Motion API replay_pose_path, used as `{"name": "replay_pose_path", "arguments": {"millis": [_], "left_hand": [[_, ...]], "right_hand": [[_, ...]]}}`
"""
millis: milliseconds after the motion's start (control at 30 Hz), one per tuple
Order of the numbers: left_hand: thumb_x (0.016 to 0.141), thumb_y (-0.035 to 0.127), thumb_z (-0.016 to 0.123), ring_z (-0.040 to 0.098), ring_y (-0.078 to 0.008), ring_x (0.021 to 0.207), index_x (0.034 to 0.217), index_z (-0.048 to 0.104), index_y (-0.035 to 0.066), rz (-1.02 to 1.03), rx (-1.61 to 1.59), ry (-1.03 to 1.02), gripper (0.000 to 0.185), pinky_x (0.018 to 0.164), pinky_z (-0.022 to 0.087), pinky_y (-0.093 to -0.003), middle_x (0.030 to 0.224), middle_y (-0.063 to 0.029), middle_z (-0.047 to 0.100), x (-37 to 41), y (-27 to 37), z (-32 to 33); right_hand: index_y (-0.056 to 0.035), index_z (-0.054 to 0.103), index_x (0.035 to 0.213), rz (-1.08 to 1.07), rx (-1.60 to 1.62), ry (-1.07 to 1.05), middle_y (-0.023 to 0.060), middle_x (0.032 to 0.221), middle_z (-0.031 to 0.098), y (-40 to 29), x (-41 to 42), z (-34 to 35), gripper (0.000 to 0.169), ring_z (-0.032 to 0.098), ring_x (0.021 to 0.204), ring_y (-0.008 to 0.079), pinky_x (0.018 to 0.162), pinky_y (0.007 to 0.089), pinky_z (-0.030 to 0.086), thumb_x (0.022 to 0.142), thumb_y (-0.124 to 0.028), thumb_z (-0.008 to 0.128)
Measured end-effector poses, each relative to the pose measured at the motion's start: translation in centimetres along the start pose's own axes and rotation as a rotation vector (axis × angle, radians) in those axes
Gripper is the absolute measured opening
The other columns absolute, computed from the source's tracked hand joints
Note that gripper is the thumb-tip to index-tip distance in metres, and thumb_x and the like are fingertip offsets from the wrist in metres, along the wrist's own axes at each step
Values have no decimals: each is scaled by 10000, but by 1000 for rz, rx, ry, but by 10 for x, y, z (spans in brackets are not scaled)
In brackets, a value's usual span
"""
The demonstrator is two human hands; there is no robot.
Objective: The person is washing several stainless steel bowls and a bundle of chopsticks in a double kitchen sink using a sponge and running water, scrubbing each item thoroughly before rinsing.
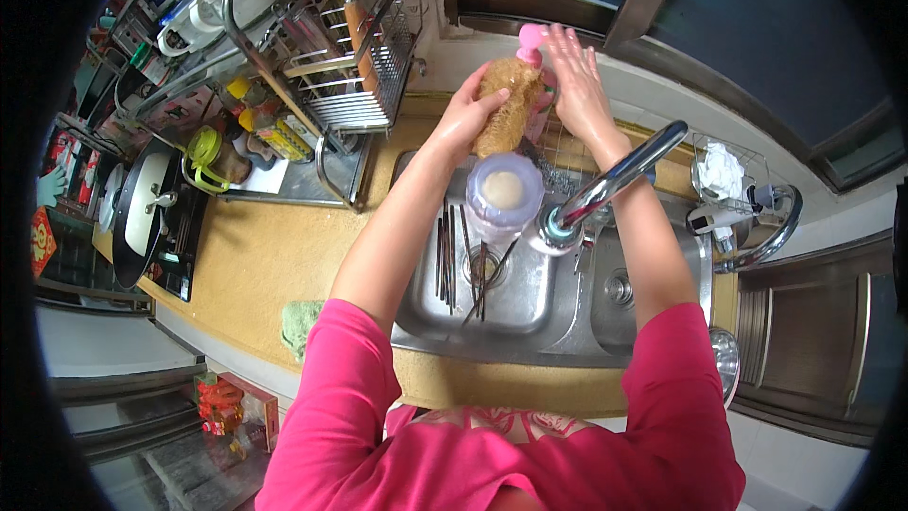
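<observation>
My left hand (462, 117) grips a tan loofah sponge (505, 113) above the back of the left sink basin (521, 319). Right beside the sponge stands a soap dispenser with a pink pump head (530, 39), its bottle partly hidden by the loofah. My right hand (580, 89) looks wet, holds nothing, and has its fingers stretched out flat by the pump; contact with it is unclear. Several dark chopsticks (445, 262) lie in the left basin around the drain. Over them sits a tap water filter with a pale purple cover (505, 191), joined to the chrome faucet (624, 163).
The right basin (618, 319) lies below my right forearm. A metal dish rack (355, 92) and shelf with bottles stand at left, beyond them a lidded wok (145, 206). A green cloth (298, 323) rests on the counter. A wire basket (731, 170) hangs at right.
</observation>
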State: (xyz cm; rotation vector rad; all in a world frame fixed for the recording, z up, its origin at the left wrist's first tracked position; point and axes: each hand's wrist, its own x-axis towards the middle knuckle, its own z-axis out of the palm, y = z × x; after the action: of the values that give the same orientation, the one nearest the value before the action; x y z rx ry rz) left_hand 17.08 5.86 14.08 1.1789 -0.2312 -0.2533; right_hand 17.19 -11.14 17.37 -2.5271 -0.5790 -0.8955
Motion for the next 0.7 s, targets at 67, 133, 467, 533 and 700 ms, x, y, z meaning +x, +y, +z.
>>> {"name": "replay_pose_path", "arguments": {"millis": [67, 133, 467, 533, 700], "left_hand": [[793, 61, 499, 524, -208, 943, 1276, 274, 92, 3, -86, -6, 534, 754, 464, -308, 1145, -100, 464, -10, -4, -6], [780, 76, 503, 490, -215, 998, 1271, 262, 70, -40, -115, 9, 547, 827, 420, -321, 1161, -119, 446, -41, -18, -29], [805, 194, 488, 541, -231, 871, 1044, 388, 54, -663, -343, 269, 295, 738, 461, -375, 964, -113, 524, -192, -162, -55], [827, 201, 455, 518, -228, 935, 1088, 382, 67, -717, -456, 114, 302, 805, 431, -371, 995, -115, 519, -190, -165, -31], [828, 395, 380, 489, -345, 979, 1051, 516, -33, -755, 962, 69, 502, 877, 357, -378, 1013, -227, 535, -171, -210, -52]], "right_hand": [[-82, 157, 1319, 45, 7, -20, 138, 1366, 137, -1, -22, -15, 766, 113, 1270, 261, 1021, 437, 106, 614, 162, 331], [-52, 246, 1287, 73, 30, 9, 159, 1340, 209, -15, -59, -39, 662, 175, 1253, 277, 1018, 403, 146, 655, 125, 337], [-47, 323, 1236, 1278, 1177, -576, 127, 1214, 409, -116, -262, 15, 538, 442, 1077, 242, 873, 358, 380, 823, -345, 497], [-28, 374, 1175, 1614, 1535, -562, 124, 1143, 458, -100, -279, 66, 508, 477, 1020, 236, 823, 356, 409, 804, -339, 527], [-38, 486, 1028, 1709, 1311, -419, 86, 931, 559, -75, -313, 129, 319, 557, 833, 196, 693, 338, 461, 784, -233, 552]]}}
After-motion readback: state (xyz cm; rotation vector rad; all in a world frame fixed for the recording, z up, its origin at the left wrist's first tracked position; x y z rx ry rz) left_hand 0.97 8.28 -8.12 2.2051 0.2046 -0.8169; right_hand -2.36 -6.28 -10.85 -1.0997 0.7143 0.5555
